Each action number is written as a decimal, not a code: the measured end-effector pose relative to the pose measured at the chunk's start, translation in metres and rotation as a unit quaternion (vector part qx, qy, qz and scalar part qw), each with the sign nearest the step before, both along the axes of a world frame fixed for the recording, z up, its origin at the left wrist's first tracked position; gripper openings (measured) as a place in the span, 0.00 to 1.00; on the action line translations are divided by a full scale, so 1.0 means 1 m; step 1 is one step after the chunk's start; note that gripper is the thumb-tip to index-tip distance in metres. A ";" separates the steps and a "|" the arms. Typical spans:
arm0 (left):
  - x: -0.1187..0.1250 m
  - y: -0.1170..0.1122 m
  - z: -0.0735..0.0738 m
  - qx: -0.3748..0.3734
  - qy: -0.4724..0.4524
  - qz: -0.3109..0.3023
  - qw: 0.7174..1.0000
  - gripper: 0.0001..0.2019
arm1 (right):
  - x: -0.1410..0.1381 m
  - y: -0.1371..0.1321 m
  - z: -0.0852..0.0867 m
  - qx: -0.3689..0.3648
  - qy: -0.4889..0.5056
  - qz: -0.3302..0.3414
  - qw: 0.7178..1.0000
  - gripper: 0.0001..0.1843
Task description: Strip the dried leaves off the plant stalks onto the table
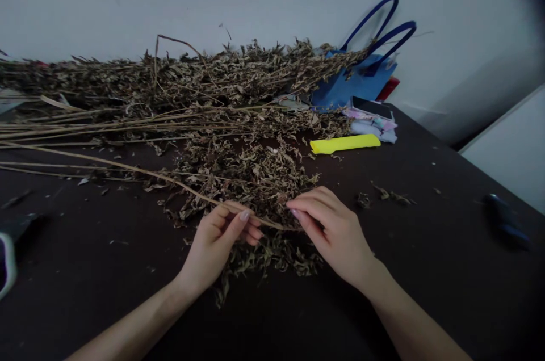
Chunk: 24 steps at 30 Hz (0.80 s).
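Observation:
My left hand point(225, 230) is closed round a long, thin dried stem point(157, 173), thumb on top. The stem runs from the far left edge, past my left fingers and toward the underside of my right hand point(327, 227). My right fingers are pinched together just above the stem's end, beside crumpled leaves; what lies between the fingertips is too small to make out. Beneath and behind both hands spreads a loose heap of dried leaves point(255, 173), brown and grey-green. More leaves lie on the dark table point(170, 304) just in front of the stem.
A thick bundle of dried leafy stalks point(191, 77) lies along the wall, with bare stems point(85, 125) before it. A blue bag point(353, 85), a phone point(372, 108) and a yellow strip point(344, 144) sit at back right. A dark object point(504, 222) is at far right.

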<state>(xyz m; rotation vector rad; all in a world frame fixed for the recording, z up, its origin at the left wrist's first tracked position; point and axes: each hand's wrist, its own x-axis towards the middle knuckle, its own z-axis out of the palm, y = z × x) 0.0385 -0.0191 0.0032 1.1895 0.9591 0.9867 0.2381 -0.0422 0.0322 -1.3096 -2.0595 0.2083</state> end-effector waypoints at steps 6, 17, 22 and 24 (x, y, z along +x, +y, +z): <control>-0.002 0.002 0.001 0.019 0.006 0.002 1.000 0.06 | 0.000 -0.001 0.000 -0.042 -0.092 0.042 0.994 0.04; -0.002 0.000 0.000 0.033 0.006 -0.015 0.999 0.06 | 0.000 -0.002 0.002 -0.130 -0.059 0.064 0.988 0.12; -0.002 0.000 -0.001 0.027 0.002 -0.018 0.999 0.06 | 0.000 -0.001 0.001 -0.146 -0.014 0.048 0.988 0.12; -0.002 0.000 -0.001 0.030 -0.002 -0.017 0.999 0.06 | 0.000 -0.001 0.000 -0.155 0.013 0.037 0.987 0.12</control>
